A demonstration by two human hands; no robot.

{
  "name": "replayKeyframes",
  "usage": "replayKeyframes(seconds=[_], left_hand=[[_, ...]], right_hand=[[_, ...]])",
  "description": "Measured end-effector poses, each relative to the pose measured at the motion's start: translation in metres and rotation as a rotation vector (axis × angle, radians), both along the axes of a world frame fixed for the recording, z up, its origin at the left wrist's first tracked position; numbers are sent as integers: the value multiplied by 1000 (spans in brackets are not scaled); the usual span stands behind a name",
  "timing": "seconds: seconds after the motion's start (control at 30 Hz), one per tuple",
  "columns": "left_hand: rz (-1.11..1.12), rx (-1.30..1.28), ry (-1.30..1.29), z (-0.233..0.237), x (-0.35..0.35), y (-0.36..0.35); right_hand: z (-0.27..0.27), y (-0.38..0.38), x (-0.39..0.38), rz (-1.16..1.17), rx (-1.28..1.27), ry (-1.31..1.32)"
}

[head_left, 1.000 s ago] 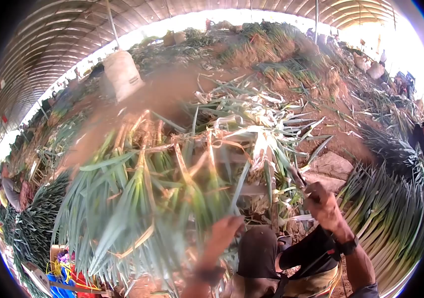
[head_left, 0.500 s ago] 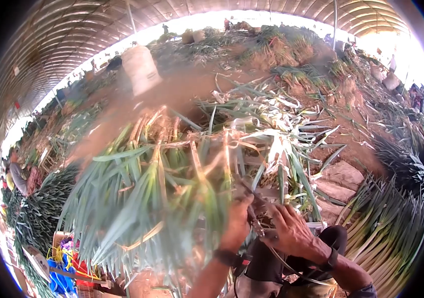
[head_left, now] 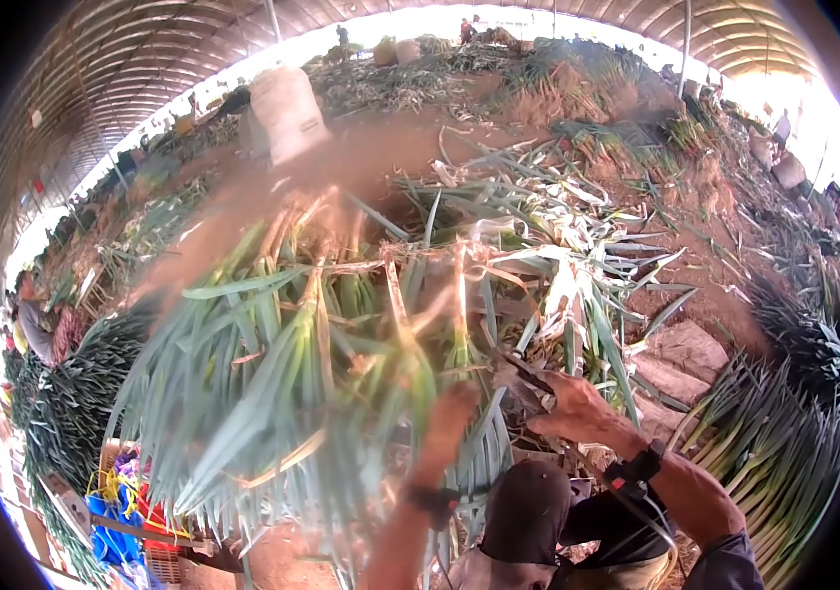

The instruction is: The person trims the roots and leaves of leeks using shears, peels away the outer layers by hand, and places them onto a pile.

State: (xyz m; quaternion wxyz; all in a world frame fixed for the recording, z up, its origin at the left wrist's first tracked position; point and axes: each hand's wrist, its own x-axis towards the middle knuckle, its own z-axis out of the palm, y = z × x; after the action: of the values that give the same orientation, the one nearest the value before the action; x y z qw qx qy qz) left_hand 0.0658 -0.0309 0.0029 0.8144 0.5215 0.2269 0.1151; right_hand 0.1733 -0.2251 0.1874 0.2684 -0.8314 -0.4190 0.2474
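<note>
My right hand (head_left: 585, 411) is closed around a slim dark hand tool (head_left: 526, 374) pointing up and left; its exact kind does not show. A thin hose (head_left: 627, 516) loops below this hand, over my lap. My left hand (head_left: 451, 411), smeared by motion, is at the right edge of a big heap of leek-like green onions (head_left: 272, 383), its fingers not clear. The onions' green leaves hang toward me, and their pale stems and roots point away. Just beyond the tool lie pale stripped leaves (head_left: 568, 285).
More green onions (head_left: 774, 442) lie in a bundle at right, another dark pile (head_left: 76, 393) at left beside a seated person (head_left: 34, 320). A white sack (head_left: 287, 113) stands behind. At lower left are a blue bag (head_left: 117, 526) and red crate (head_left: 159, 516). My knees (head_left: 528, 501) are in front.
My left hand has moved away from the tool, left toward the onion leaves. My right hand has shifted up and right with the tool. The view has turned slightly.
</note>
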Motion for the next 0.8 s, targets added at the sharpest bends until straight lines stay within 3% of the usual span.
replayKeyframes(seconds=[0.1, 0.13, 0.23, 0.57, 0.8], left_hand=[[135, 446, 41, -29, 8, 21], [154, 950, 294, -2, 10, 18], [193, 1098, 345, -7, 24, 23], [158, 1066, 370, -42, 50, 53], [93, 1136, 469, -35, 71, 60]], right_hand=[[-35, -10, 13, 126, -49, -138], [-40, -11, 11, 144, -61, -145], [-47, -8, 7, 177, -108, -168], [-81, 15, 27, 208, -159, -281], [-81, 43, 49, 144, -79, -260]])
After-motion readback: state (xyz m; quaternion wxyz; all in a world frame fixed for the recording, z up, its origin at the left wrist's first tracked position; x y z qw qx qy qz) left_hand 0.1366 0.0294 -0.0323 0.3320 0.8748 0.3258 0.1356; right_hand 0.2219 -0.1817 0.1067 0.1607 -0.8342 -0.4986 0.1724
